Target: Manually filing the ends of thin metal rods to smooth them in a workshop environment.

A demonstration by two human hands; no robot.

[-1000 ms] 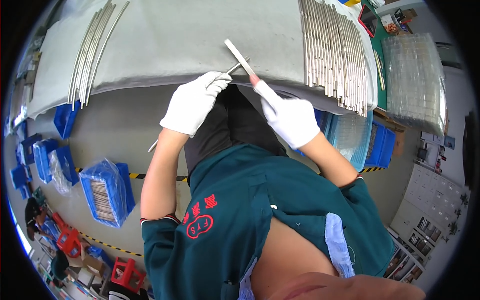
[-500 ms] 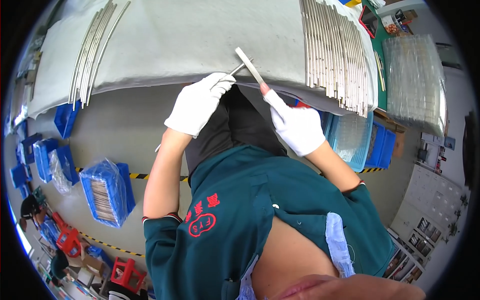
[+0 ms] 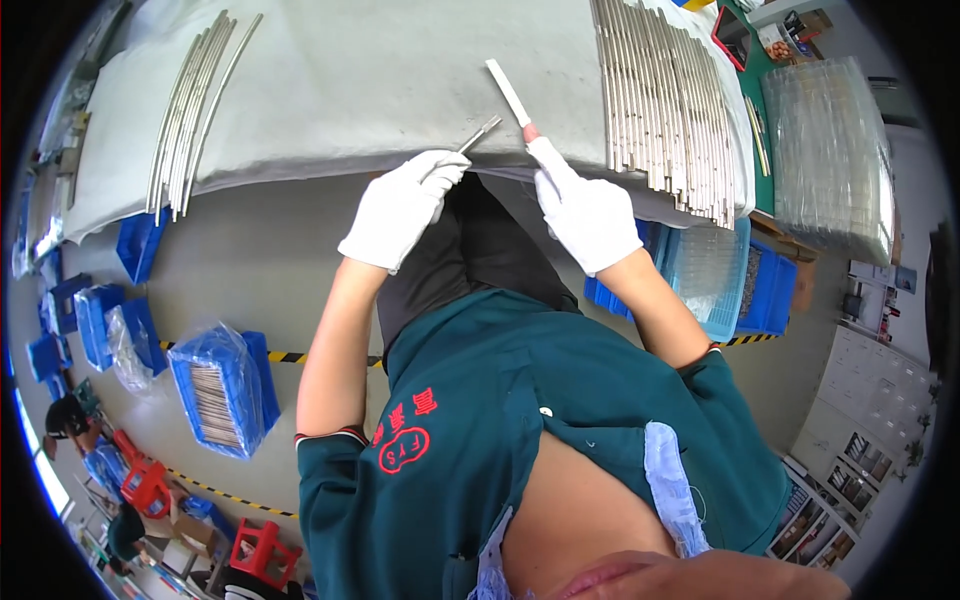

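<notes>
Both gloved hands have shifted slightly up toward the table edge since the earlier frame, the flat white file (image 3: 508,92) now angled steeper; at left, the left hand (image 3: 400,208) pinches a short thin metal rod (image 3: 480,134) in closed fingertips, over the grey cloth-covered table (image 3: 380,80); the right hand (image 3: 588,215) grips the file's handle, fingers curled shut; rows of metal rods (image 3: 660,100) lie beyond.
</notes>
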